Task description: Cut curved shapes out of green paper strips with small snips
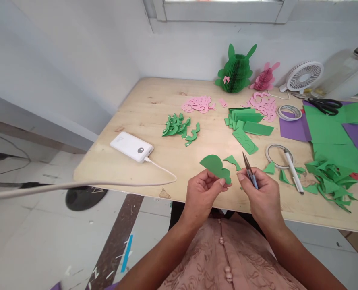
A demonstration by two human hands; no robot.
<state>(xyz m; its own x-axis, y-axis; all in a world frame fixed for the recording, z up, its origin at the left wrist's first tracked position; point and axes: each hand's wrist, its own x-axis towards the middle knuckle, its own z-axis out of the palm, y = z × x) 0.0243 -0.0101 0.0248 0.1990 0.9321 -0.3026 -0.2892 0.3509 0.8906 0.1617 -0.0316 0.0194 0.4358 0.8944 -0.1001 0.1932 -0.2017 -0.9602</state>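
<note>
- Head view: your left hand [201, 195] pinches a green paper cutout [213, 164] between thumb and fingers, above the front edge of the table [148, 94].
- Your right hand [265, 195] is closed around blue-handled scissors [249, 167], points away from you, apart from the cutout.
- Just ahead of your hands, a curved green scrap [233, 162] lies between cutout and scissors.
- Right of your right hand you have a tape ring [267, 156], a white pen [293, 171] leaning over its edge, and a heap of green scraps [332, 179].
- Beyond your hands lie green strips [248, 117], curled green pieces [175, 125] and pink pieces [198, 104].
- Along the wall stand a green paper figure [237, 74], a pink paper figure [265, 78] and a white fan [305, 76].
- To your left, a white cable [76, 186] runs from a power bank [130, 145] across the table's edge.
- The power bank bears a faint mark and a small display; you cannot read either here.
</note>
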